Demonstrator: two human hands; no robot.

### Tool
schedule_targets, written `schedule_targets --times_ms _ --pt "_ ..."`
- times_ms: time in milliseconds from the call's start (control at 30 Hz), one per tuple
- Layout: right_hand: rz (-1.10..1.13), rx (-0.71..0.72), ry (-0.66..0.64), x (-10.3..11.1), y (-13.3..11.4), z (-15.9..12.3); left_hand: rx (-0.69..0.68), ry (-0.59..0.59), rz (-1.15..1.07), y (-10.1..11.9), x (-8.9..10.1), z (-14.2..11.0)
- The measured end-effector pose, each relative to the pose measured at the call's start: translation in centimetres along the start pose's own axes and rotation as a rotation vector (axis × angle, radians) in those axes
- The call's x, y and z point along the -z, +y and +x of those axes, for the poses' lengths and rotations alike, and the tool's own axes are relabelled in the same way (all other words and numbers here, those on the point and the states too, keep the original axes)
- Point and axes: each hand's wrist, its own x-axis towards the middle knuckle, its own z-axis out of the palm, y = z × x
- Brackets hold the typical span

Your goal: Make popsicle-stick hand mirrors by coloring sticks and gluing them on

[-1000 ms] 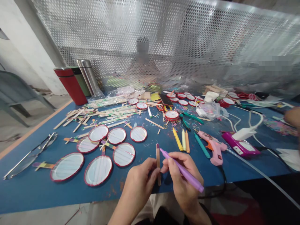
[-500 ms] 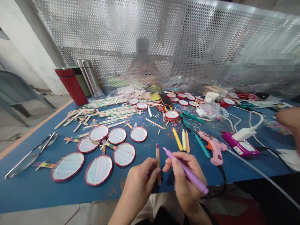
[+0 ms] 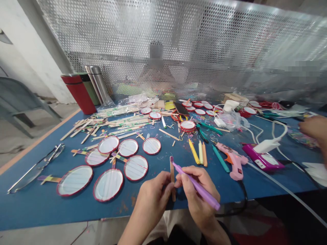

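Observation:
My left hand (image 3: 153, 195) pinches a wooden craft stick (image 3: 172, 170) upright over the near edge of the blue table (image 3: 30, 207); the stick's top end is coloured purple. My right hand (image 3: 196, 190) grips a purple marker (image 3: 198, 187), its tip touching the stick just below the purple end. Left of my hands lie several round red-rimmed lids with coloured stick handles (image 3: 108, 183).
Markers (image 3: 200, 153), a pink glue gun (image 3: 231, 160) and a magenta device (image 3: 262, 160) lie to the right. Loose sticks (image 3: 114, 124), more lids and flasks (image 3: 79, 93) sit farther back. Another person's hand (image 3: 313, 127) works at the right edge. Long tongs (image 3: 35, 168) lie left.
The marker tip drew back to the right from the stick, then returned to touch it near the purple end. The other person's hand at the right edge has shifted slightly.

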Motion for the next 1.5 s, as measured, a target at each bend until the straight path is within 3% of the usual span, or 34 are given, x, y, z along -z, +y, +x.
schedule_targets --times_ms 267,500,733,933,1133,1333,1500 --pt "-0.009 0.014 -0.02 0.11 0.22 -0.04 -0.014 -0.004 -0.014 -0.19 -0.05 -0.01" --pt "0.018 -0.024 0.061 -0.1 -0.14 0.1 0.008 0.005 0.042 -0.05 -0.01 -0.06" --pt "0.022 0.017 -0.024 0.08 0.16 -0.01 0.013 -0.01 -0.015 0.04 -0.02 -0.17" --pt "0.019 -0.039 0.056 -0.06 -0.05 0.12 0.015 -0.012 0.03 -0.14 0.0 -0.15" --pt "0.029 0.012 -0.007 -0.04 0.03 -0.03 0.016 -0.008 -0.025 -0.1 0.04 -0.15" --pt "0.013 -0.043 0.053 -0.13 0.03 0.03 0.007 0.002 0.012 -0.33 -0.01 -0.25" --pt "0.026 0.001 0.005 -0.03 0.1 -0.08 0.012 0.001 -0.004 -0.29 -0.08 -0.19"
